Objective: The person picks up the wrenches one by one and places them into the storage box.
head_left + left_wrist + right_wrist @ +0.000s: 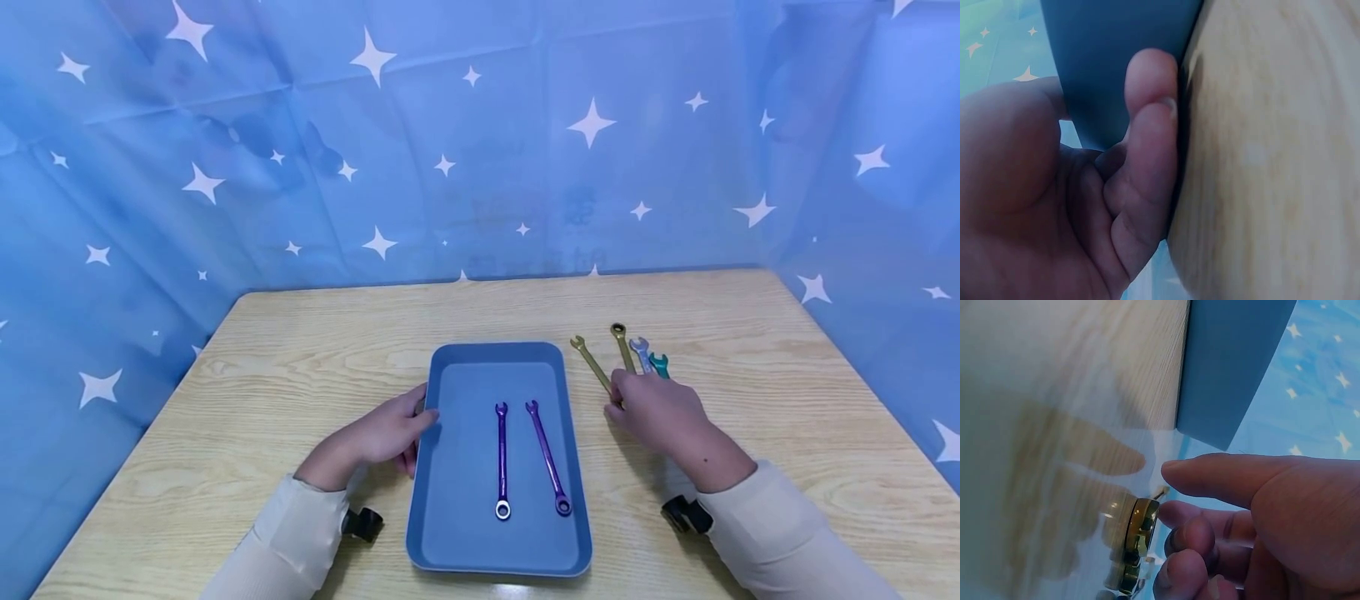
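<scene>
In the head view, a blue tray stands in the middle of the table, holding two purple combination wrenches, one nearly straight and one slanted. My left hand grips the tray's left side, its thumb over the rim and its fingers along the outer wall. Over a group of wrenches to the tray's right is my right hand. A gold wrench lies by its fingertips, the ring end just beside them in the right wrist view. The thumb stands apart from the fingers.
Beyond the right hand, another gold wrench, a silver-blue wrench and a green wrench stick out, partly covered by it. The light wood table ends at a blue star-patterned cloth.
</scene>
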Available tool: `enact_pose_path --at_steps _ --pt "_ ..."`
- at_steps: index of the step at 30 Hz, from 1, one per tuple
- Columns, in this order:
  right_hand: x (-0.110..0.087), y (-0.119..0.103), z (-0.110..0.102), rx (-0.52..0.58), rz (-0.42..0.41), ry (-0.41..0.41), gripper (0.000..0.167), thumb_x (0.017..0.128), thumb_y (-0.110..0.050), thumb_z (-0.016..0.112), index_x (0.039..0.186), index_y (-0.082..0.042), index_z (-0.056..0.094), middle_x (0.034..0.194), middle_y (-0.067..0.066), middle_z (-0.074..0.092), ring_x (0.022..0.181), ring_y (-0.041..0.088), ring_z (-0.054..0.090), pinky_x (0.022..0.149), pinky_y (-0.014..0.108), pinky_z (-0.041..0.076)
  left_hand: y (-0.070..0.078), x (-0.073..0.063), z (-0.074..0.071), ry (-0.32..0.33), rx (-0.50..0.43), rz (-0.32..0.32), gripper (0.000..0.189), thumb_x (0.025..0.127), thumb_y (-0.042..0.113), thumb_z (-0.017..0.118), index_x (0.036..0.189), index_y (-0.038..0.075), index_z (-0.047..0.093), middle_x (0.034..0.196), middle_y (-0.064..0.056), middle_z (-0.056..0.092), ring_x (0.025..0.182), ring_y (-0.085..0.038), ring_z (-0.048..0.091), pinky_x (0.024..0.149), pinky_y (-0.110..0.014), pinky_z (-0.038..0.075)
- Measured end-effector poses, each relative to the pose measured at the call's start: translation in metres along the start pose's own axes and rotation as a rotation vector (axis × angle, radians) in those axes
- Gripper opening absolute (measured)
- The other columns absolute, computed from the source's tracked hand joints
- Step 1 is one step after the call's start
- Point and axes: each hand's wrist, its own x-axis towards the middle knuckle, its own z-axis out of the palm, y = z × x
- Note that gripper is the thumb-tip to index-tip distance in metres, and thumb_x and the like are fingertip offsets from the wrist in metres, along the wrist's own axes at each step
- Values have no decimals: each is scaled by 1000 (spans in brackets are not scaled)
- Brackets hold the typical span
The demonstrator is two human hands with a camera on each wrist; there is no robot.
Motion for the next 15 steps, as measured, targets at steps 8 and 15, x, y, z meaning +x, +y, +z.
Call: enact_pose_path --at_steps 8,15 --pt "-1 0 0 2 2 -10 22 94 -19 67 78 -14 54 64 -1 52 54 15 45 46 29 33 0 0 0 2 3 -1 62 109 26 38 162 14 10 60 -10 66 48 -25 65 49 -40 58" --pt "0 3 2 1 18 -3 24 95 -19 67 79 -12 50 62 1 50 52 15 44 45 29 33 0 0 0 -2 2 1 61 109 26 38 162 15 10 60 -10 66 48 -25 65 48 -40 58"
